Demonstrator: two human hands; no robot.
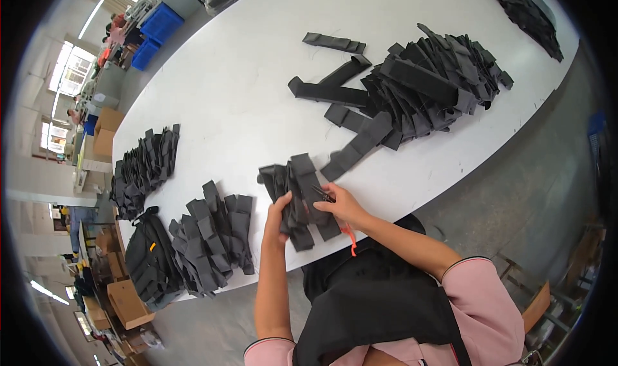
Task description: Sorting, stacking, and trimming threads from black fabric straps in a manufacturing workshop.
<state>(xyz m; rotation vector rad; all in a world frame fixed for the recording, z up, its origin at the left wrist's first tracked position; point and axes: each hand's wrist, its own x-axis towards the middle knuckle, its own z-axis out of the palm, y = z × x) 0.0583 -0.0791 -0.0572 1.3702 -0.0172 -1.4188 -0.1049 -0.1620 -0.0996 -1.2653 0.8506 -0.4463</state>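
Observation:
My left hand (277, 216) is closed round a bundle of dark grey fabric strips (304, 168) near the front edge of the white table. In my right hand (343, 205) is a small pair of dark thread snips (321, 193), its tip against the rightmost strip of the bundle. An orange cord (351, 240) hangs below that hand. Just beyond the bundle, a single folded strip (359, 146) slants toward a large heap of similar strips (428, 76) at the right.
Left of my hands lie a stack of strips (209, 240), a black backpack (151, 253) and another stack (147, 166). Dark fabric (526, 19) rests at the far right of the table (238, 76). Cardboard boxes (127, 301), blue crates (161, 23) and people stand beyond its left side.

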